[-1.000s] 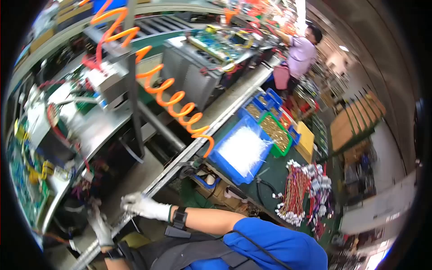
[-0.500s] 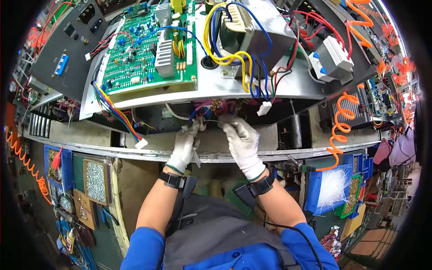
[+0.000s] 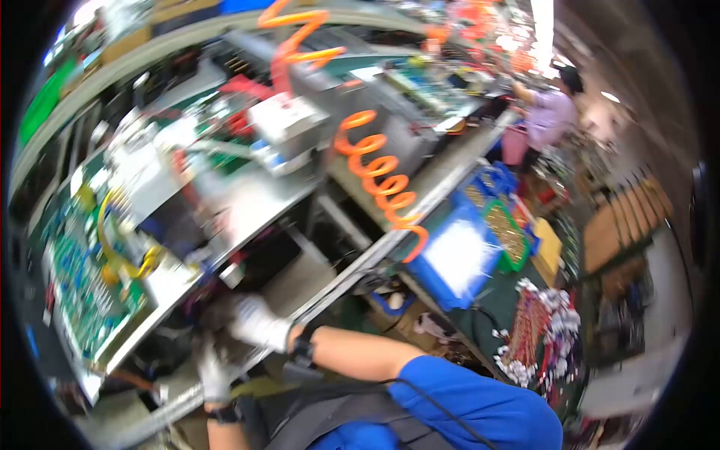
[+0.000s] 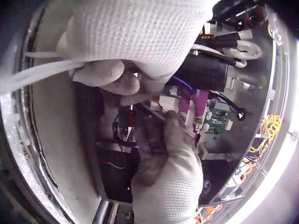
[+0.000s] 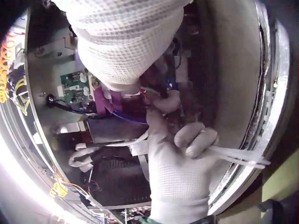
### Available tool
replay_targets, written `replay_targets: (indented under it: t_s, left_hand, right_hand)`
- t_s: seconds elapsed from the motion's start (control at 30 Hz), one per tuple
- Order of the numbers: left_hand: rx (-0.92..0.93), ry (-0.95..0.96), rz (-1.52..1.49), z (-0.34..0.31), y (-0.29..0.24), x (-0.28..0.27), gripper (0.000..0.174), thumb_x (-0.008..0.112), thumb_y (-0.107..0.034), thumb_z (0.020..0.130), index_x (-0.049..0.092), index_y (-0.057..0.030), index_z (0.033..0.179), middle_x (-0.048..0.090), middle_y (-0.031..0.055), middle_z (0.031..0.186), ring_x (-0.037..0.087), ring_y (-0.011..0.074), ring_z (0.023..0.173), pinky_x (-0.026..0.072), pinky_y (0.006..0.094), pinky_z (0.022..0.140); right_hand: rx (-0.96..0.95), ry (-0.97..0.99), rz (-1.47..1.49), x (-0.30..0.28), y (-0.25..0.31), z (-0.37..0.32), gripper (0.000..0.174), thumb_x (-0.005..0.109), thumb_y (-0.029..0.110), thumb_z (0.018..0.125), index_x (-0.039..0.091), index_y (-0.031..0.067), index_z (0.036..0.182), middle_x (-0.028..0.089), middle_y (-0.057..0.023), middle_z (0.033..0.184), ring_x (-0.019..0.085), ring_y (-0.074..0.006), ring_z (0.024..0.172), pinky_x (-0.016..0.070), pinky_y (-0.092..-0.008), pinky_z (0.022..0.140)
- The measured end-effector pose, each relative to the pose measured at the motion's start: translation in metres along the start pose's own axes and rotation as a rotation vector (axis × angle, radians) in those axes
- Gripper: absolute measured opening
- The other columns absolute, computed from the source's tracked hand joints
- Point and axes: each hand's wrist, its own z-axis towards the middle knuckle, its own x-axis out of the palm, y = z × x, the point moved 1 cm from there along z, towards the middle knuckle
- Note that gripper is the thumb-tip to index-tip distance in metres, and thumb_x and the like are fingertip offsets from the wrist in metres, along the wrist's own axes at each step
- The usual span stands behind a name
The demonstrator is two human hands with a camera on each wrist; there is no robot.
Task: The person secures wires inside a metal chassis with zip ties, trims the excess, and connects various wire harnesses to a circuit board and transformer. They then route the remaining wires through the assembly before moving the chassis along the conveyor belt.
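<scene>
Both hands wear white gloves and work inside a dark metal chassis point(image 4: 117, 179). My left hand point(image 5: 180, 175) keeps a few white cable ties point(image 5: 238, 156) under its curled fingers, their ends sticking out sideways. Its index finger reaches in among the wires. My right hand point(image 4: 168, 175) faces it, with thumb and fingers pinched at a thin pale strip point(image 4: 153, 111) that looks like another cable tie. Beside the fingertips are purple-sleeved wires point(image 4: 201, 103), a blue wire point(image 4: 183, 85) and a small green circuit board point(image 4: 217, 119). In the head view both hands are blurred below the chassis's upper shelf point(image 3: 255, 202).
On the shelf sit a large green circuit board point(image 3: 82, 292) and a white block point(image 3: 289, 124). An orange coiled hose point(image 3: 382, 180) hangs in front of the rail. To the right are a blue bin point(image 3: 450, 296) of white strips, a green bin point(image 3: 517, 259) and bundled wires point(image 3: 529, 326).
The head view has swung left, then back to the right again. Half a second ago the hands stretched a thin white strip between them at the chassis's front; now they are close together inside.
</scene>
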Motion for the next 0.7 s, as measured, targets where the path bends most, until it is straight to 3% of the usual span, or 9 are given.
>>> replay_targets:
  t_s: [0.03, 0.1, 0.17, 0.2, 0.23, 0.43, 0.57, 0.63, 0.7]
  left_hand:
    - [-0.457, 0.01, -0.321, -0.001, 0.001, -0.003, 0.041, 0.042, -0.029, 0.1, 0.055, 0.0024, 0.122, 0.057, 0.0119, 0.121, 0.053, 0.0214, 0.11, 0.0414, 0.0347, 0.095]
    - [-0.075, 0.036, -0.108, 0.001, 0.014, -0.011, 0.027, 0.055, -0.028, 0.095, 0.06, -0.0027, 0.102, 0.051, -0.0001, 0.074, 0.04, 0.0069, 0.05, 0.0303, 0.0225, 0.044]
    - [-0.062, 0.262, 0.439, 0.011, 0.043, -0.027, 0.045, 0.045, -0.03, 0.097, 0.049, -0.0007, 0.132, 0.047, 0.0199, 0.137, 0.046, 0.0283, 0.123, 0.0354, 0.0369, 0.104]
    - [-0.143, 0.205, 0.309, 0.016, 0.046, -0.022, 0.043, 0.048, -0.029, 0.096, 0.054, -0.0008, 0.127, 0.05, 0.0222, 0.136, 0.049, 0.031, 0.121, 0.0379, 0.0424, 0.101]
    - [0.401, -0.11, 0.499, 0.021, 0.039, -0.01, 0.026, 0.058, -0.019, 0.092, 0.064, -0.0016, 0.11, 0.066, 0.017, 0.101, 0.062, 0.0247, 0.089, 0.0492, 0.0373, 0.076]
    - [0.311, -0.081, 0.763, 0.036, -0.036, 0.018, 0.031, 0.061, -0.027, 0.09, 0.063, 0.0004, 0.105, 0.066, 0.0199, 0.097, 0.063, 0.0293, 0.085, 0.0494, 0.0396, 0.075]
    - [0.241, -0.043, 0.99, -0.004, -0.035, -0.004, 0.036, 0.063, -0.033, 0.089, 0.063, 0.002, 0.1, 0.065, 0.0222, 0.094, 0.063, 0.033, 0.081, 0.0496, 0.0415, 0.075]
    - [0.232, -0.042, 1.028, 0.0, -0.031, 0.0, 0.038, 0.064, -0.034, 0.089, 0.063, 0.0024, 0.099, 0.065, 0.0228, 0.093, 0.063, 0.034, 0.08, 0.0496, 0.042, 0.075]
    - [0.545, -0.149, 1.135, -0.001, -0.025, 0.003, 0.036, 0.063, -0.033, 0.09, 0.063, 0.0027, 0.095, 0.065, 0.0225, 0.09, 0.062, 0.0342, 0.075, 0.0492, 0.0411, 0.068]
  right_hand:
    - [-0.032, -0.006, -0.002, 0.0, 0.001, 0.002, 0.015, 0.056, 0.02, 0.082, 0.068, 0.0154, 0.091, 0.066, -0.0098, 0.086, 0.063, -0.0327, 0.082, 0.0503, -0.0411, 0.069]
    - [0.115, 0.185, -0.145, 0.001, 0.008, 0.008, 0.015, 0.058, 0.026, 0.084, 0.067, 0.0152, 0.09, 0.066, -0.0094, 0.085, 0.062, -0.0325, 0.079, 0.0487, -0.0414, 0.066]
    - [0.086, 0.086, -0.016, 0.023, -0.005, 0.007, 0.018, 0.06, 0.03, 0.084, 0.067, 0.0145, 0.09, 0.066, -0.0105, 0.085, 0.063, -0.0331, 0.08, 0.049, -0.0425, 0.069]
    - [0.124, 0.106, -0.013, 0.015, -0.001, 0.007, 0.018, 0.06, 0.03, 0.084, 0.067, 0.0141, 0.09, 0.066, -0.0111, 0.086, 0.062, -0.0337, 0.08, 0.0489, -0.0429, 0.069]
    - [0.163, 0.133, -0.003, 0.009, 0.008, 0.009, 0.019, 0.06, 0.03, 0.084, 0.067, 0.0138, 0.091, 0.066, -0.0118, 0.086, 0.062, -0.0342, 0.081, 0.0488, -0.0433, 0.07]
    - [0.079, 0.015, 0.116, 0.017, 0.01, -0.008, 0.022, 0.056, 0.025, 0.088, 0.066, 0.0142, 0.103, 0.064, -0.0124, 0.094, 0.061, -0.0336, 0.09, 0.0496, -0.0422, 0.078]
    - [0.071, 0.067, 0.078, 0.005, 0.019, -0.01, 0.027, 0.052, 0.021, 0.089, 0.064, 0.0134, 0.113, 0.063, -0.0127, 0.106, 0.06, -0.0326, 0.098, 0.0497, -0.0408, 0.083]
    - [0.092, 0.064, 0.16, 0.0, 0.02, -0.007, 0.027, 0.055, 0.021, 0.087, 0.065, 0.0119, 0.109, 0.064, -0.0143, 0.104, 0.06, -0.0342, 0.098, 0.0492, -0.0419, 0.084]
    - [0.104, 0.075, 0.235, 0.006, 0.007, -0.01, 0.027, 0.057, 0.021, 0.084, 0.067, 0.0104, 0.106, 0.065, -0.0159, 0.101, 0.06, -0.0358, 0.097, 0.0488, -0.043, 0.084]
